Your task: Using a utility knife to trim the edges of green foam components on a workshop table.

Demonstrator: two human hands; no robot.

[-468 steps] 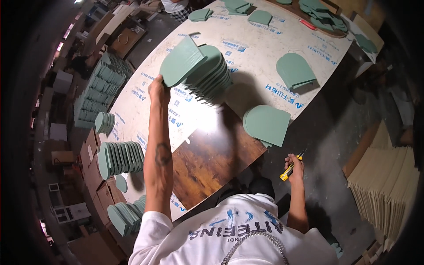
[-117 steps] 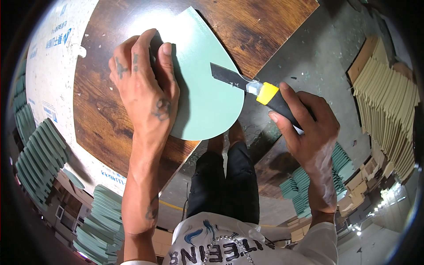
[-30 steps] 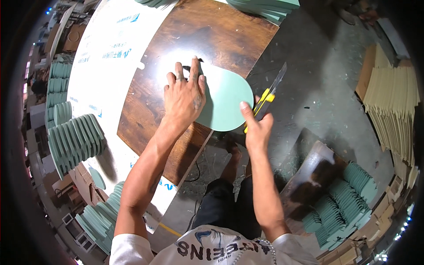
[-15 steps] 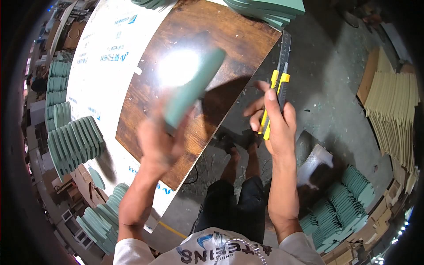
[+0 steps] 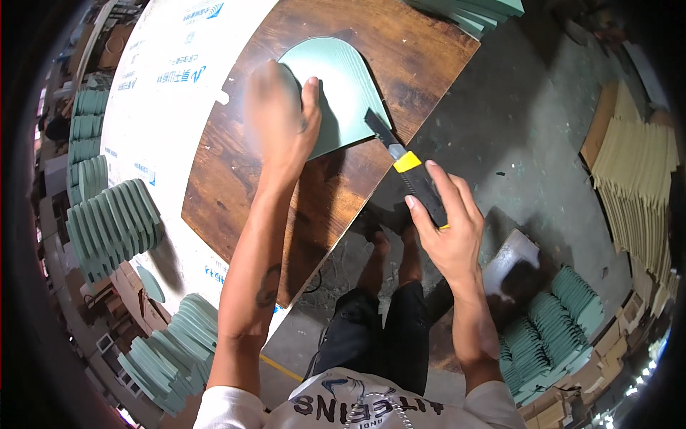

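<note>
A pale green arch-shaped panel (image 5: 341,93) rests on a brown wood-grain board (image 5: 243,171), its rounded end pointing away from me. At the panel's left side, my left hand (image 5: 282,129) grips it, thumb over the face; the other fingers are blurred. My right hand (image 5: 454,229) is closed around a black and yellow utility knife (image 5: 414,175), just off the board's right edge. The knife's dark blade is extended and points up-left. Its tip appears by the panel's lower right corner; whether they touch I cannot tell.
Beneath the board lies a white printed sheet (image 5: 153,107). Green panels stand in a row (image 5: 114,229) at left, with another stack (image 5: 171,350) lower left. More green pieces (image 5: 550,329) and tan stacked sheets (image 5: 636,186) sit at right. Another green stack (image 5: 471,14) is at the top.
The green panel, tilted up in my left hand before, now lies flat on the board. My right hand has lowered, and the knife has swung from upright to pointing left toward the panel.
</note>
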